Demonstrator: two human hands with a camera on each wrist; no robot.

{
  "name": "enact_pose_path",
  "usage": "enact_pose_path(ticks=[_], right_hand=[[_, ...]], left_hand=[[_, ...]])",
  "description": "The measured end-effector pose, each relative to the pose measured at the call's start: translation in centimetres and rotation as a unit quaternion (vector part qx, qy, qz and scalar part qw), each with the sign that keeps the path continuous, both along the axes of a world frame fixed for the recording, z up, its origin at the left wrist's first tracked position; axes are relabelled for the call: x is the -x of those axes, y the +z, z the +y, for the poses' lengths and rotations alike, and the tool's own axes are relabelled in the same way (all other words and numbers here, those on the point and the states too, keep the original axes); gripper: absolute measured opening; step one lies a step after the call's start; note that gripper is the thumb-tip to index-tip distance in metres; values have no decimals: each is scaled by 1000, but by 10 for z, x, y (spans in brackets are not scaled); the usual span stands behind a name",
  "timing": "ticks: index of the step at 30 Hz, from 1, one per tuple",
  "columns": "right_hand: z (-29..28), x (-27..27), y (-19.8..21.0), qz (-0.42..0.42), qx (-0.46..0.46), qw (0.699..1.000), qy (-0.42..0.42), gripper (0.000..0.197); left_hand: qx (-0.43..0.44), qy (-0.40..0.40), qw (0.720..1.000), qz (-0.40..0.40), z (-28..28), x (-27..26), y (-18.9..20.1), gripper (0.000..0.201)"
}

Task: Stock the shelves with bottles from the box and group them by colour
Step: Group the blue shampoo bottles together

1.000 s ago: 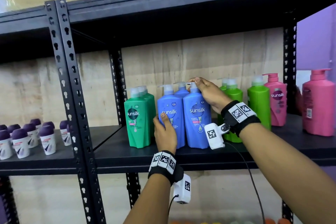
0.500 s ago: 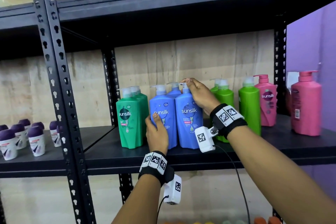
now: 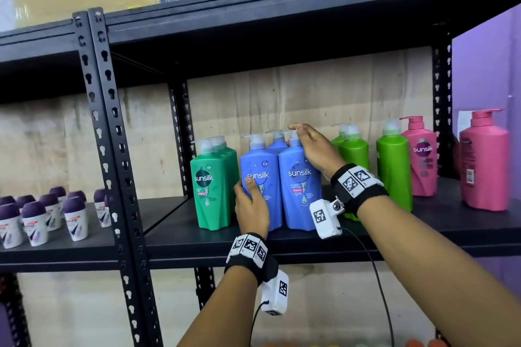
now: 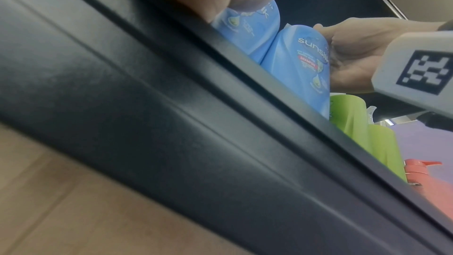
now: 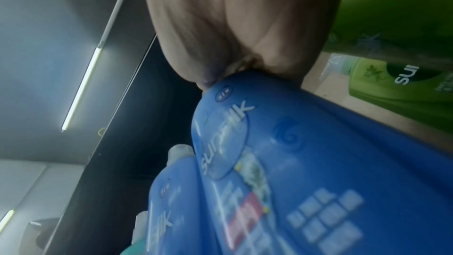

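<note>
From the head camera, the right-hand blue bottle (image 3: 300, 186) stands upright on the black shelf (image 3: 423, 229), long axis vertical, label facing out, with its pump spout seeming to point left; the left-hand blue bottle (image 3: 260, 177) is just left of it and touching, a third blue one behind, the teal bottles (image 3: 211, 186) further left, lime green ones (image 3: 393, 163) and pink ones (image 3: 421, 155) to its right. The right hand (image 3: 315, 149) curls over its shoulder and pump; the left hand (image 3: 251, 205) lies flat, fingers fairly straight, against the neighbour's front. To square the blue group well, I would slide rather than lift, keep the labels forward, and close the gap evenly. From the left wrist camera, seen from under the shelf lip, the right hand (image 4: 355, 53) cups that bottle's (image 4: 301, 69) side, fingers bent round it. From the right wrist camera, the palm (image 5: 245, 26) presses on that bottle's (image 5: 306, 162) top; its fingers are hidden.
</note>
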State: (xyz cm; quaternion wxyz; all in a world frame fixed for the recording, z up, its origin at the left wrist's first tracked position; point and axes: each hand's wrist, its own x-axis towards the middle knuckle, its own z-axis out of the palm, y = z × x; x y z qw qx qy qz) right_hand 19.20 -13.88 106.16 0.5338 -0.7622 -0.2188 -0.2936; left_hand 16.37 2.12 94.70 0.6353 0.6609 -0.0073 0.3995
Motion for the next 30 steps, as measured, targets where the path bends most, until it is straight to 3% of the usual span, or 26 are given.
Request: enact_pose_path(ticks=[5, 13, 23, 27, 30], right_hand=[[1, 12, -19, 10, 10, 999, -42, 53], [0, 30, -68, 12, -71, 996, 44, 62], [4, 29, -75, 13, -92, 994, 56, 65], [4, 28, -75, 13, -103, 993, 55, 62], [5, 27, -75, 3, -101, 994, 51, 60]], left_hand=[[0, 9, 1000, 0, 0, 2, -1, 46], [-18, -7, 1000, 14, 6, 6, 13, 40], [-114, -62, 991, -29, 38, -22, 122, 41], [-96, -130, 987, -4, 35, -37, 116, 52], [-57, -103, 993, -6, 31, -40, 104, 60]])
